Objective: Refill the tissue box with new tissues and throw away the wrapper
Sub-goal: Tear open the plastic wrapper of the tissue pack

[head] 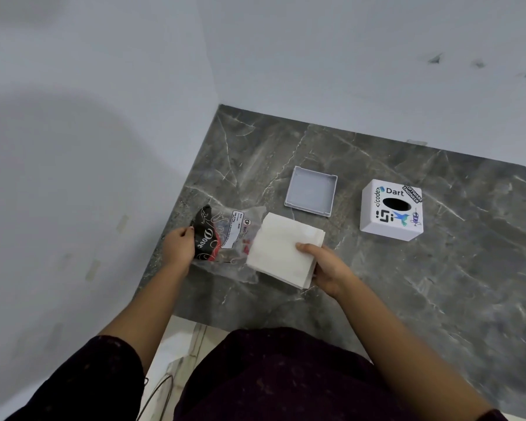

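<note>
Fingers [305,247] of the right hand [328,270] pinch the near right corner of the tissues [278,249], thumb on top and the rest underneath, so the white stack is held just above the counter [438,284]. The left hand [179,244] is curled tight on the left end of the wrapper [222,238], a crumpled clear plastic bag with black and red print whose open right end lies against the stack. Farther back, the grey base [312,189] of the box lies on the counter with its hollow side up. Well to its right stands the white box [390,209], stickers around its dark oval slot.
</note>
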